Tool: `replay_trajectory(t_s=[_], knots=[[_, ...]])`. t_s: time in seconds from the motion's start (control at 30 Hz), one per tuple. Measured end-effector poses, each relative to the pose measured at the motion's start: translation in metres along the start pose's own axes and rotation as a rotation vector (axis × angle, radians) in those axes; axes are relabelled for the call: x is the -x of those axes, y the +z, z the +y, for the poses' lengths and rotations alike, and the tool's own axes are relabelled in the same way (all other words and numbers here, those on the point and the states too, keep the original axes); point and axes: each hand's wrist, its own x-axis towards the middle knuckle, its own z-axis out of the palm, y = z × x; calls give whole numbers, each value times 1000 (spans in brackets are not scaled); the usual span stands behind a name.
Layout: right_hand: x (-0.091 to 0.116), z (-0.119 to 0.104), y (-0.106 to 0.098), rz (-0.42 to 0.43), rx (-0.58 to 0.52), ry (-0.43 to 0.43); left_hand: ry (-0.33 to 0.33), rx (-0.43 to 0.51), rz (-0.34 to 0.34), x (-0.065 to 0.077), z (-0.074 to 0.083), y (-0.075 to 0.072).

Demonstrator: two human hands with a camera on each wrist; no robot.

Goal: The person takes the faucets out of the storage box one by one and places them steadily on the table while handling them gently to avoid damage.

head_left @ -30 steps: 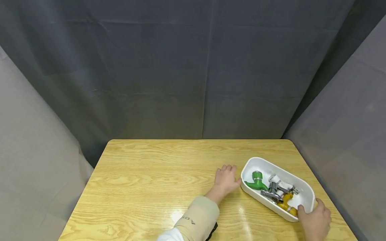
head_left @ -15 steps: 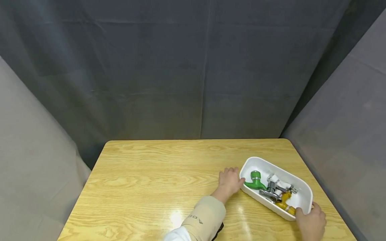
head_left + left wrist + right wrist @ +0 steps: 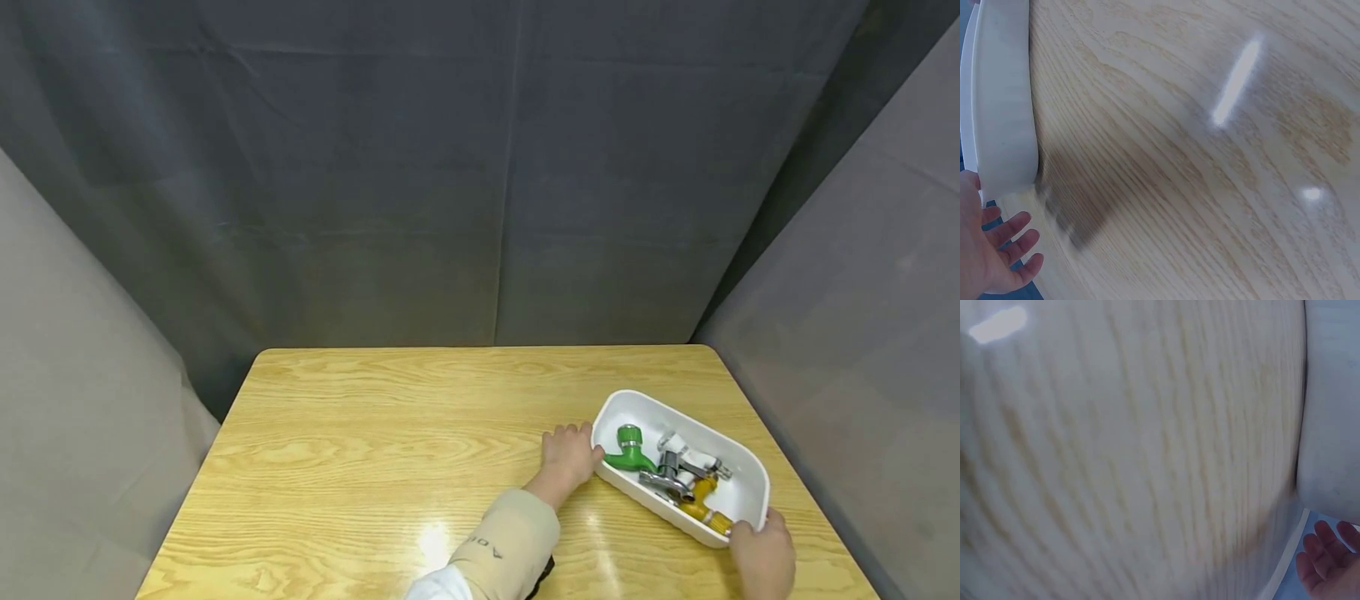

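A white oblong tub (image 3: 678, 518) stands at the right of the table, at a slant. Inside lie a green plastic tap (image 3: 630, 450), a chrome tap (image 3: 667, 477), a yellow tap (image 3: 707, 507) and a white one (image 3: 686, 454) with a metal end. My left hand (image 3: 567, 456) holds the tub's left end, thumb at the rim; in the left wrist view its other fingers (image 3: 1016, 240) spread below the corner. At the near right end my right hand (image 3: 763, 557) grips the rim, thumb on top. The right wrist view shows its fingers (image 3: 1325, 553) beside the tub's outer wall.
The wood-grain table (image 3: 360, 467) extends to the left of the tub. A dark grey curtain (image 3: 375, 208) hangs behind it, with light grey cloth panels on the left (image 3: 67, 375) and right (image 3: 847, 292).
My left hand has come to the tub's left end from slightly farther left. The right hand has drawn in closer to the right end. The tub sits slightly farther left in view.
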Motion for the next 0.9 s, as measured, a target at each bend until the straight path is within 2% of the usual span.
replay_trajectory(t_s=[0.53, 0.9], knots=[[-1, -11, -6, 2, 14, -52, -1, 19, -42, 5, -5, -3], [-9, -18, 1, -20, 59, -93, -21, 86, -44, 6, -18, 0]])
